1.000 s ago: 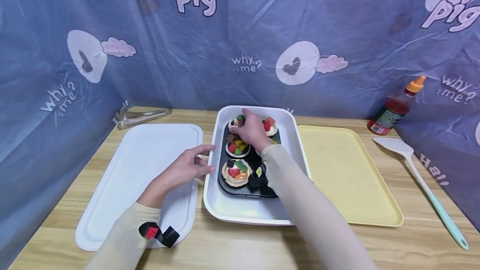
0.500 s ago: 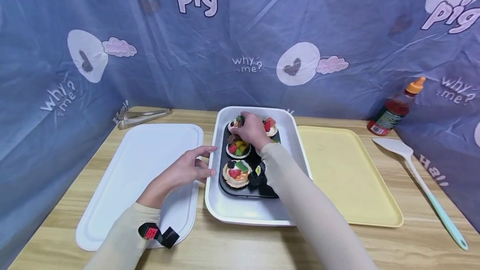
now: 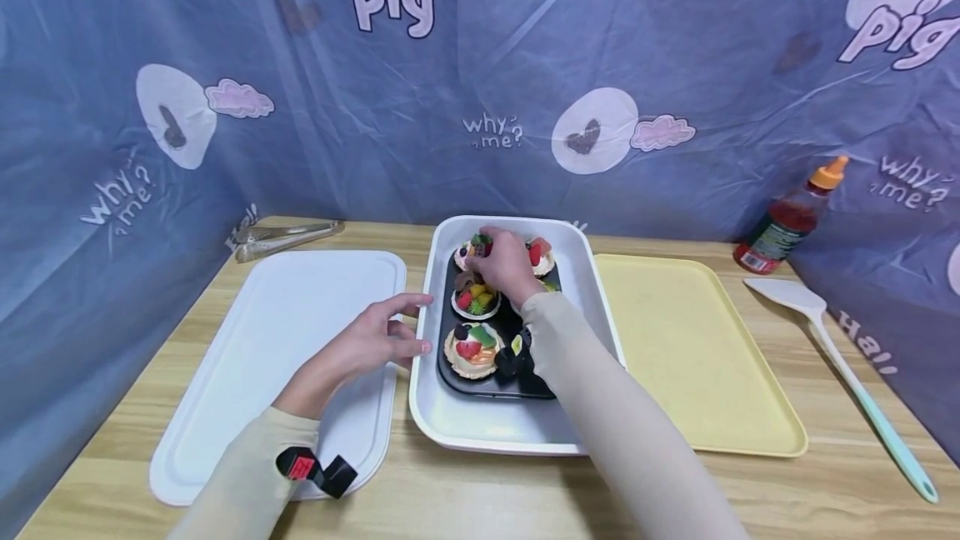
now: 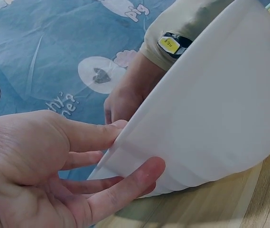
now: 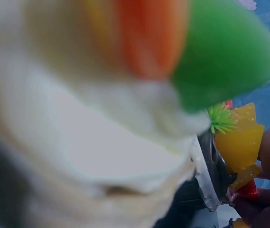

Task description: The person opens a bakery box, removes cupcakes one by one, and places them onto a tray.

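My right hand (image 3: 507,265) grips the back left fruit tart (image 3: 462,255) in a black muffin pan (image 3: 525,388); its fingers partly cover the tart. Just nearer sit a tart with kiwi and mango (image 3: 476,301) and a cream tart with strawberry (image 3: 471,350). At the back right is another tart (image 3: 540,255); the forearm hides part of the pan. The pan lies inside a deep white tray (image 3: 465,432). With fairly straight fingers, my left hand (image 3: 369,333) touches that tray's left wall. A blurred cream tart (image 5: 101,133) fills much of the right wrist view.
A flat white tray (image 3: 300,315) lies to the left, partly under the left forearm, with metal tongs (image 3: 288,238) behind it. To the right are a yellow tray (image 3: 690,348), a sauce bottle (image 3: 787,219) and a white spatula with a mint handle (image 3: 847,373). A patterned curtain (image 3: 420,148) stands behind.
The right hand's raised index finger has come down and drawn in at the back left tart. The left hand keeps its place against the deep tray.
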A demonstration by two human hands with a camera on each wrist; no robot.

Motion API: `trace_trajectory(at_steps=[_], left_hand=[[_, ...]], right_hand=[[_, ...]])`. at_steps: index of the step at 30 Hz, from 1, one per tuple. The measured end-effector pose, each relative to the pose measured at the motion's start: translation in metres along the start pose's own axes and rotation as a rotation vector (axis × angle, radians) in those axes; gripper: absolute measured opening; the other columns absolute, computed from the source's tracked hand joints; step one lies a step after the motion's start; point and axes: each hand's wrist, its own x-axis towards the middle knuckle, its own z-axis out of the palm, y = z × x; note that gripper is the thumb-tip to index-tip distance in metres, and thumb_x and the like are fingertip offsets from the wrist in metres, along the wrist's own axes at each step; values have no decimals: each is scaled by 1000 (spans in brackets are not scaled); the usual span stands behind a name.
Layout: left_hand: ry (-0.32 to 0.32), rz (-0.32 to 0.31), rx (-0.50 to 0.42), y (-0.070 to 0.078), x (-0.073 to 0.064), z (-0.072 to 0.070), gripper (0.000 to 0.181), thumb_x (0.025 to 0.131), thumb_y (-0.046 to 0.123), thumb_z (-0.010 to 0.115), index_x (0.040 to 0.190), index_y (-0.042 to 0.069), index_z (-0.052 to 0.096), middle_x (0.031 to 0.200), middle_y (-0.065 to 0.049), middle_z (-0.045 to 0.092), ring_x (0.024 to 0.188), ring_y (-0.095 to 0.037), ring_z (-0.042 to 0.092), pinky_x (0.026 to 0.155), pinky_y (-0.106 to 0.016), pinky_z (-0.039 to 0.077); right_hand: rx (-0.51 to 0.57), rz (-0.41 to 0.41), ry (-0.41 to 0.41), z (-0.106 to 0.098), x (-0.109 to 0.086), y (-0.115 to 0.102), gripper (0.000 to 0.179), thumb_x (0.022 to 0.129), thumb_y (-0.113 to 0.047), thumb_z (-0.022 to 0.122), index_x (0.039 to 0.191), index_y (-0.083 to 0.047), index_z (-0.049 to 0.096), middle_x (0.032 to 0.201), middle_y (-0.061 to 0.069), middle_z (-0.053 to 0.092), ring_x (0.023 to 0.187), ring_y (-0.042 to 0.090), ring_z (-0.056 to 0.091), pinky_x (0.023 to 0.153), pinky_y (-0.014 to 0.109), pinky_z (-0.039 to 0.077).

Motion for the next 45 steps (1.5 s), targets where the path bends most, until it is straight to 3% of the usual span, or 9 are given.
trace_trajectory(at_steps=[16,45], left_hand=[[-4,-29,-40,-1,0,-2,68,90,-2,71,151,5,42,131,-23,47,76,-23,72,70,-39,63],[4,-32,-52,-2,3,-1,68,89,-2,72,151,5,42,131,-24,45,79,-21,71,72,-39,63]], right_hand=[[-50,-17,37,3,-1,2,62,88,-22,80,142,-5,56,140,16,60,126,32,58,109,43,49],[-96,-152,162,9,-2,6,57,82,-21,86,131,0,65,127,18,68,120,33,61,108,43,49]])
